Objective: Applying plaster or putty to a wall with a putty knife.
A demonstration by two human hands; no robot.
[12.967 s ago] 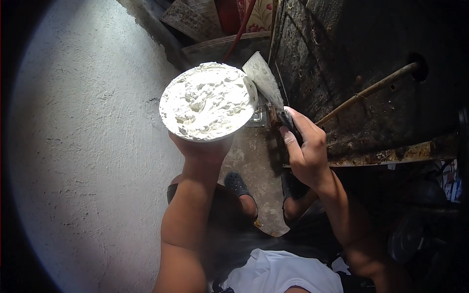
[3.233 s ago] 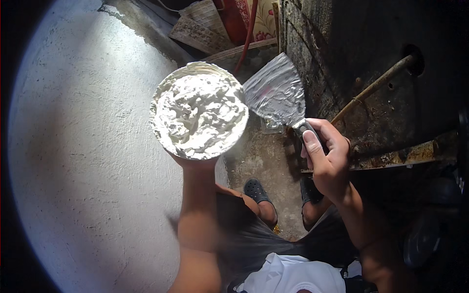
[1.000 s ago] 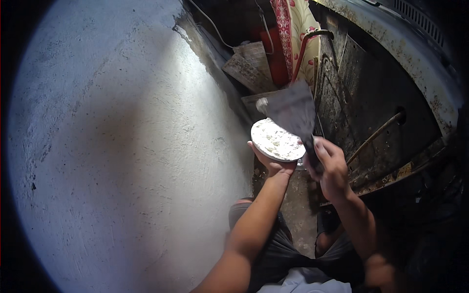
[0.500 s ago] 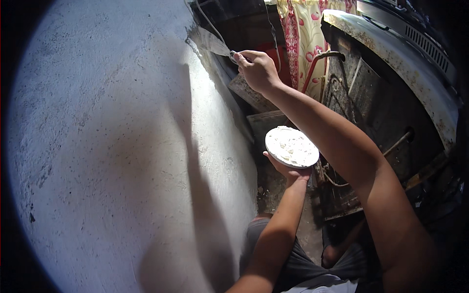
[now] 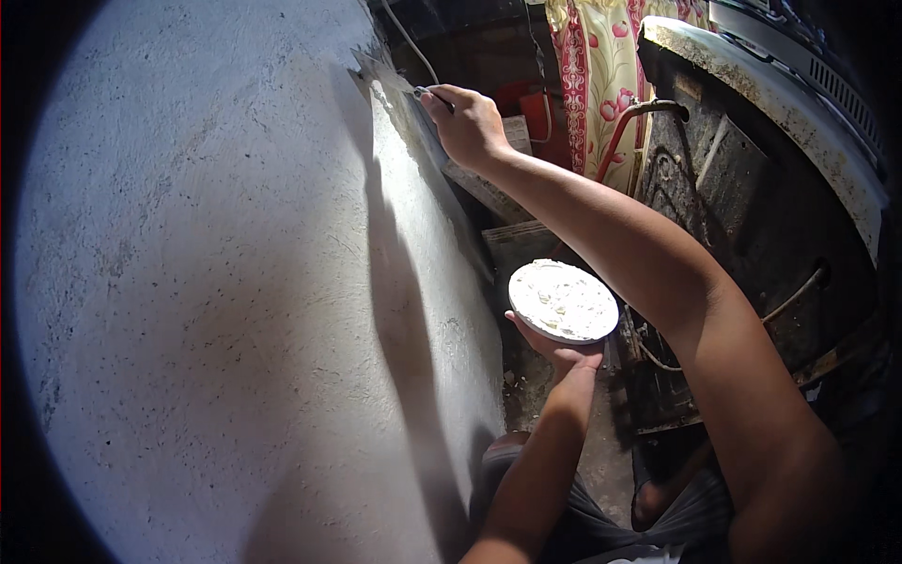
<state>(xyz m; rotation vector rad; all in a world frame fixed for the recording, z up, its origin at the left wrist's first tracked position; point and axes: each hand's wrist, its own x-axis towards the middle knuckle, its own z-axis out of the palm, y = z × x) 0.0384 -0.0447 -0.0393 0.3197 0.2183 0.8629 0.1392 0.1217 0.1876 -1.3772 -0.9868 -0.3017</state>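
My right hand [image 5: 465, 127] is closed on the handle of a putty knife [image 5: 385, 75], its broad blade laid against the upper edge of the white, rough-plastered wall [image 5: 235, 263], near where the surface is chipped and grey. My left hand [image 5: 564, 352] holds up from underneath a round tub of thick white paste [image 5: 562, 296], just below my outstretched right forearm. The right arm casts a long shadow down the wall.
On the right stands a dark, rusty metal panel [image 5: 742, 207] with a pale curved top and bent pipes. Behind are a floral curtain [image 5: 583, 66], a red bucket [image 5: 534, 117] and a hanging pale cable [image 5: 413, 47]. My legs are over a narrow concrete floor [image 5: 606, 470].
My right hand has swung up and left from beside the tub to the wall with the knife, moving slightly further left since half a second ago. The tub sits a little lower in the picture.
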